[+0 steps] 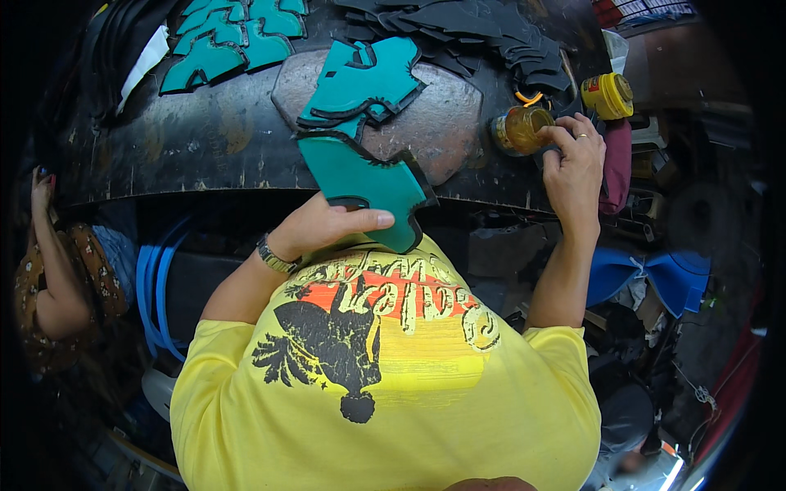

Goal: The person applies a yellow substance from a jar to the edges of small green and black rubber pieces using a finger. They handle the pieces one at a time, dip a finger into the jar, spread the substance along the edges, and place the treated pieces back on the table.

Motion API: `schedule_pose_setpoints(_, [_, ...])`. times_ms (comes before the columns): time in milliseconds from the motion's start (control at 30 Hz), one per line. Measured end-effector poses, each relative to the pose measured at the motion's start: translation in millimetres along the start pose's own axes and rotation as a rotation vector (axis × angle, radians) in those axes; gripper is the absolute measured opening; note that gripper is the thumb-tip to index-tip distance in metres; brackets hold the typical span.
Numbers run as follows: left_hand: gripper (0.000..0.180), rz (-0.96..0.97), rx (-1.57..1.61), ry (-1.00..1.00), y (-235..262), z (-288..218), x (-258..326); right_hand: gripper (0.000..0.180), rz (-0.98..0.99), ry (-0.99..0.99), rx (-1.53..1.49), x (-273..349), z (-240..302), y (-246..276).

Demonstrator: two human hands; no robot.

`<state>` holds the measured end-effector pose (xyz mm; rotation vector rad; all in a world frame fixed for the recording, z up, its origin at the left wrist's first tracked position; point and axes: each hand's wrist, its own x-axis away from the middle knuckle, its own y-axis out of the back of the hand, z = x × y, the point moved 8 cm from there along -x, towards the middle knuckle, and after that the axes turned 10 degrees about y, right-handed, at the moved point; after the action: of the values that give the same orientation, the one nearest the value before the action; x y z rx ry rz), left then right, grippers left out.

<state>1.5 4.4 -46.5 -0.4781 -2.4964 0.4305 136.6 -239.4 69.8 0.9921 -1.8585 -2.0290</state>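
Observation:
My left hand (332,227) grips a teal cut piece (360,176) with black edging, shaped like a shoe upper, its thumb lying on top. The piece is held at the table's near edge, in front of my yellow shirt. My right hand (575,159) is at the mouth of a glass jar (517,132) of amber, glue-like stuff. Its fingers are bent and drawn together at the rim; what they hold, if anything, is hidden. More teal pieces (360,78) overlap on a worn stone slab (446,123) just beyond my left hand.
Teal pieces (201,61) lie in rows at the far left of the dark table (164,159). Black cut pieces (483,33) are heaped at the back. A yellow tub (607,96) stands beyond my right hand, near maroon cloth (616,168). Another person's arm (61,282) shows at far left.

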Motion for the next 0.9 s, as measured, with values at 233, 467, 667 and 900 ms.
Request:
schedule_pose_setpoints(233, [0.036, -0.144, 0.133, -0.219, 5, -29, -9, 0.035, -0.229, -0.056, -0.715, -1, 37, 30])
schedule_pose_setpoints(467, [0.035, -0.041, 0.272, -0.244, -11, -37, -23, 0.057, -0.162, 0.105, -0.899, 5, 99, -3])
schedule_pose_setpoints(667, [0.036, -0.037, 0.337, -0.279, -13, -39, -23, 0.063, -0.16, 0.084, -0.984, 9, 107, -17])
schedule_pose_setpoints(900, [0.033, 0.073, 0.45, -0.274, -18, -47, -23, 0.065, -0.131, 0.173, -1.035, 6, 115, -20])
